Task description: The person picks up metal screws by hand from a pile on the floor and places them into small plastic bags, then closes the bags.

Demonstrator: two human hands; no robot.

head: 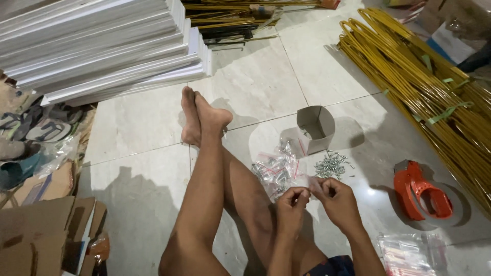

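At 10 o'clock lies a stack of white panels [102, 46]; at 8 o'clock, flattened cardboard [46, 230]. The person sits on the tiled floor [138, 153] with legs crossed and extended toward 12 o'clock.

Right of the legs lies a heap of small clear zip bags filled with screws [276, 171]. The left hand [291, 204] and the right hand [337, 199] are both pinched on one small clear plastic bag [311, 184], stretched between the fingertips just below that heap. The bag appears light, thin, limp and slippery; a hold at its top edge with both thumbs and forefingers suits it best.

At 1 o'clock of the hands lie loose screws [330, 164] and an open cardboard box [315, 128]. At 3 o'clock rests an orange tape dispenser [422, 191]; beyond it, bundled yellow rods [424, 76].
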